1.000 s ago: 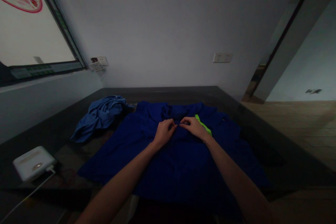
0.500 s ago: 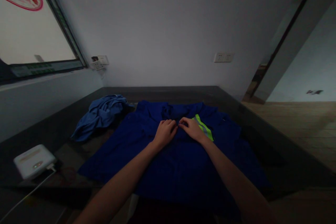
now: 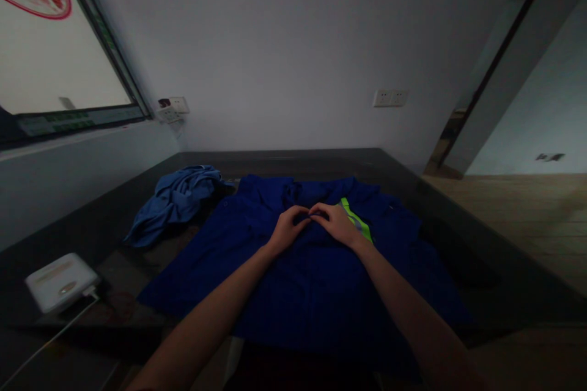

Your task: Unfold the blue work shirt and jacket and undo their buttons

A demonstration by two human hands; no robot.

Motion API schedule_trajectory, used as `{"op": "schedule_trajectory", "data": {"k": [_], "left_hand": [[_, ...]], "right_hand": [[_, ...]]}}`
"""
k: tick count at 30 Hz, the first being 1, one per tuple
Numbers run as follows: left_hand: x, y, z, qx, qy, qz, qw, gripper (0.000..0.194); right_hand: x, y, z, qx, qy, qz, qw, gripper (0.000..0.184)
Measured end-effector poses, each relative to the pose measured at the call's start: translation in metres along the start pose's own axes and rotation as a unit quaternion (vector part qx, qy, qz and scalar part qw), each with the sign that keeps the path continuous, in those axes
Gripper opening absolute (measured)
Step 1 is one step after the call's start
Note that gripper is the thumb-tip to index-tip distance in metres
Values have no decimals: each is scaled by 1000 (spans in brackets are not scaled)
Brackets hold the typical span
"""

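A dark blue work jacket lies spread over the dark table, its collar toward the wall. My left hand and my right hand meet at the middle of its front, just below the collar. Thumb and fingers of each are curled in a pinch on the jacket's front edge, fingertips nearly touching. Whatever small fastening may sit between them is hidden. Beside my right hand runs a yellow-green and grey reflective strip, partly covered by that hand.
A crumpled lighter blue garment lies to the left on the table. Nearer, at the left edge, sits a white box-shaped device with a white cable. Wall sockets are on the wall behind; a window is at upper left.
My left hand's fingers have shifted from lying over the cloth to an arched pinch, closer to my right fingertips. My right hand has moved very slightly left. The jacket stays in place.
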State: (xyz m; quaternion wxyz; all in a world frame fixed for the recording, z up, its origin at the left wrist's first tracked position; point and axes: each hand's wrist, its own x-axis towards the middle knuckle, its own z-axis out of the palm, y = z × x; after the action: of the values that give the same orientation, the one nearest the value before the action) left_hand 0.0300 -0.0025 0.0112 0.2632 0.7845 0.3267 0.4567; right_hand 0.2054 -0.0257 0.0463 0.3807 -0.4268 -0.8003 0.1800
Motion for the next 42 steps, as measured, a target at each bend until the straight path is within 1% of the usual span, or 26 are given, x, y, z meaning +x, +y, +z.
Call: {"op": "schedule_trajectory", "data": {"k": [2,4,6,9,12,14,15,17,20,22,24,26,30,31,33,37,39,41,42], "left_hand": [[0,2,0,29,8,16,999,14],[-1,5,0,57,17,31,998,15],[-3,7,2,89,16,29,995,17],[-6,9,5,131,-11,0,991,16],[-4,10,2,116,-51,-7,992,24],[0,10,-7,88,-74,-2,993,31],[3,8,-12,78,-79,-4,994,32],[9,3,-26,78,-77,-23,994,26],[15,-14,-44,132,-64,-63,987,23],[16,-25,-52,181,-69,-71,978,19],[15,-33,-56,222,-74,-60,970,16],[14,-35,-57,250,-71,-37,965,15],[13,-29,-53,275,-56,14,960,19],[12,-26,-50,274,-56,23,960,19],[11,-22,-46,268,-61,32,961,19],[9,-19,-40,269,-51,19,962,16],[8,-21,-38,270,-43,0,962,15],[8,-24,-37,260,-57,-23,964,15],[7,-25,-36,255,-71,-35,964,15]], "right_hand": [[0,1,0,1,-2,-2,1000,11],[1,0,1,10,-1,-7,1000,11],[1,-1,3,24,-2,-15,1000,10],[0,-3,5,38,-17,-24,999,10],[0,-3,3,30,-9,-18,999,10],[1,-1,0,13,14,-2,1000,11],[1,-1,-3,2,30,9,1000,13],[2,2,-8,-13,64,32,997,17],[4,6,-15,-24,109,53,992,22],[4,10,-19,-38,130,62,989,24],[3,14,-23,-60,151,80,983,26],[2,18,-27,-87,175,107,975,26],[0,26,-37,-165,207,166,950,23],[0,28,-40,-183,204,182,944,22],[-1,30,-43,-214,179,214,936,21],[-6,33,-42,-273,92,259,922,17],[-9,35,-39,-294,69,268,915,15],[-10,37,-34,-310,58,260,913,10],[-10,37,-31,-317,54,242,915,7]]}}
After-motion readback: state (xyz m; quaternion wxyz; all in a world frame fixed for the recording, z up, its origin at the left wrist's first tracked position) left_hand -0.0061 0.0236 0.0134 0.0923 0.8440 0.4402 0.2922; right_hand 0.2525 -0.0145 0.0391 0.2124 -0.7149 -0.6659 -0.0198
